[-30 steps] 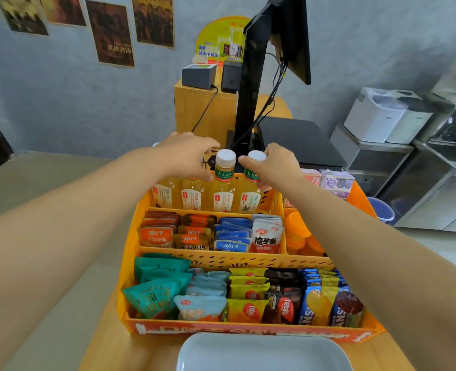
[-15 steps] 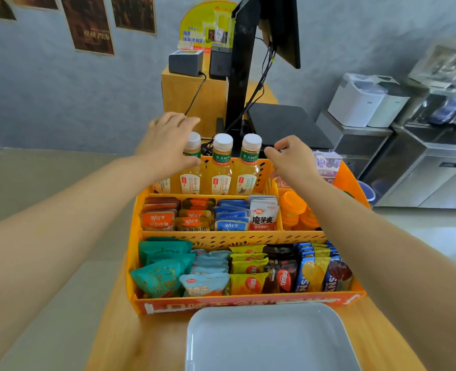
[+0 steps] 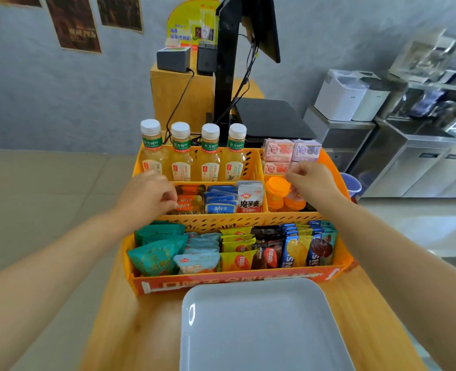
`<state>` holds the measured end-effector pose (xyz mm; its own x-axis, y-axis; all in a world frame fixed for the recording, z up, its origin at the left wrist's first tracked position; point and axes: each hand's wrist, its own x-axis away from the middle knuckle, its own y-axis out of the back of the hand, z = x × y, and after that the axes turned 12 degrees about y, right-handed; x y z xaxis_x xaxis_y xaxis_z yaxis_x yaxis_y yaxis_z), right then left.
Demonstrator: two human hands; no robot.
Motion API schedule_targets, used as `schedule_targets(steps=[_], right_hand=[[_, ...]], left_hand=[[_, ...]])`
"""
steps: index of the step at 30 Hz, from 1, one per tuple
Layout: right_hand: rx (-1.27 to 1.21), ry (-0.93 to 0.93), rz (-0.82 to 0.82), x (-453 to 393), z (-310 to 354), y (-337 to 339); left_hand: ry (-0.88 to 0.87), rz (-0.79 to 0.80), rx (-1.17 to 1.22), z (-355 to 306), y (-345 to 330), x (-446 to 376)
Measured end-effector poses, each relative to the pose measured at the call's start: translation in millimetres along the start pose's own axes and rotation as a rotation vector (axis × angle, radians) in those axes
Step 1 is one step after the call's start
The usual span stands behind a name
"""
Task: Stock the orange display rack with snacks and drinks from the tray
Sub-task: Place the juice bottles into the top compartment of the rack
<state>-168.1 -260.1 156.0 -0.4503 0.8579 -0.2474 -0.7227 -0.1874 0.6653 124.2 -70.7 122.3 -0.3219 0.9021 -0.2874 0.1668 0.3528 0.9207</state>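
Hands (image 3: 149,194) (image 3: 309,180) loosely curled, holding nothing, over rack (image 3: 237,219) middle tier; tray (image 3: 259,330) nearer, bare.

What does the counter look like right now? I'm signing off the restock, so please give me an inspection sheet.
Surface: wooden counter, bare beside the tray.
Job's things: orange rack full; four bottles upright in the back row; packets fill the front; tray holds nothing.
Clutter: nothing seen.
Grips: left hand and right hand loosely curled over the middle row, holding nothing.
Cables: black cable hangs behind the rack.
Surroundings: monitor stand, steel cabinets, posters.
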Motion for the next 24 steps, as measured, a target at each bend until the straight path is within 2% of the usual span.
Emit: schedule_targets(steps=[5, 8, 12, 18, 21, 24], right_hand=[[-0.020, 0.060, 0.105, 16, -4, -15], [-0.059, 0.113, 0.156, 24, -4, -21], [-0.095, 0.176, 0.188, 32, 2, -29], [-0.134, 0.258, 0.275, 48, 24, -53], [-0.081, 0.311, 0.347, 56, 42, -78], [0.047, 0.417, 0.444, 62, 60, -114]], left_hand=[[-0.022, 0.247, -0.431, 19, -13, 32], [0.021, 0.316, -0.502, 15, -17, 39], [0.077, 0.341, -0.477, 10, -18, 43], [0.074, 0.345, -0.620, 12, -10, 42], [0.051, 0.301, -0.706, 16, -3, 39], [-0.045, 0.337, -0.814, 17, -3, 41]])
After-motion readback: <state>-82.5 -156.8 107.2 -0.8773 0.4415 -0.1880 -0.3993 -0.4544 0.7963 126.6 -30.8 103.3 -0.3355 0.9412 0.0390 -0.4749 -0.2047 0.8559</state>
